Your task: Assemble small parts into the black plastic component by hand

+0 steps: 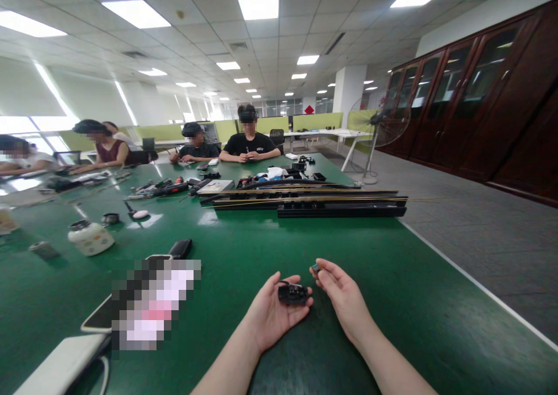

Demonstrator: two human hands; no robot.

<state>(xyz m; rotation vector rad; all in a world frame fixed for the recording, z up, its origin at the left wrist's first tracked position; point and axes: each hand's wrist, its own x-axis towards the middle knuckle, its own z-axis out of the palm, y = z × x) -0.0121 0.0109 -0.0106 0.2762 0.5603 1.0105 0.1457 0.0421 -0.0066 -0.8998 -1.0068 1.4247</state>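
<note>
My left hand [276, 313] is turned palm up over the green table. Across its fingers lies a small black plastic device [293, 293] with a dark lead or strap at its upper left; its exact kind is unclear. The fingers curl loosely beneath the device. Just to the right, my right hand [342, 293] pinches a tiny bluish metallic piece [316, 266] between thumb and fingertips. That piece is too small to name. It is held slightly above and beside the black device, apart from it.
Long black rails [342, 210] with thin brass-coloured rods lie across the table [244, 244] ahead. On the left are a blurred-out phone-like screen [157, 308], a white box [61, 366] and a round jar [90, 238]. Several people sit beyond; a fan [374, 119] stands right.
</note>
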